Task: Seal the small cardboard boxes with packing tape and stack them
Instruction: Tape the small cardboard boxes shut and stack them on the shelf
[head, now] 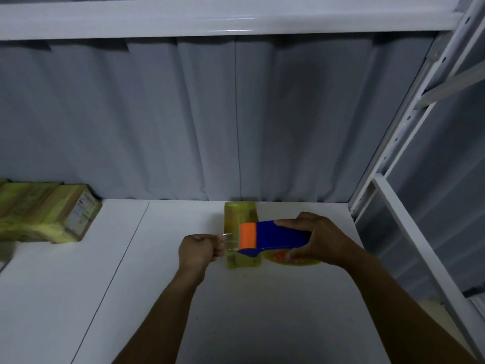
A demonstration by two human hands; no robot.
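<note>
My right hand grips a blue tape dispenser with an orange front piece, held above the white shelf. A yellowish tape roll sits under the dispenser, partly hidden by my hand. My left hand pinches the clear tape end stretched out from the dispenser's front. Below the dispenser a small tape-wrapped box lies on the shelf, its middle hidden. A stack of taped cardboard boxes rests at the far left of the shelf.
The white shelf board runs under both arms. A corrugated grey wall closes the back. A white metal upright with holes stands at the right, and an upper shelf hangs overhead.
</note>
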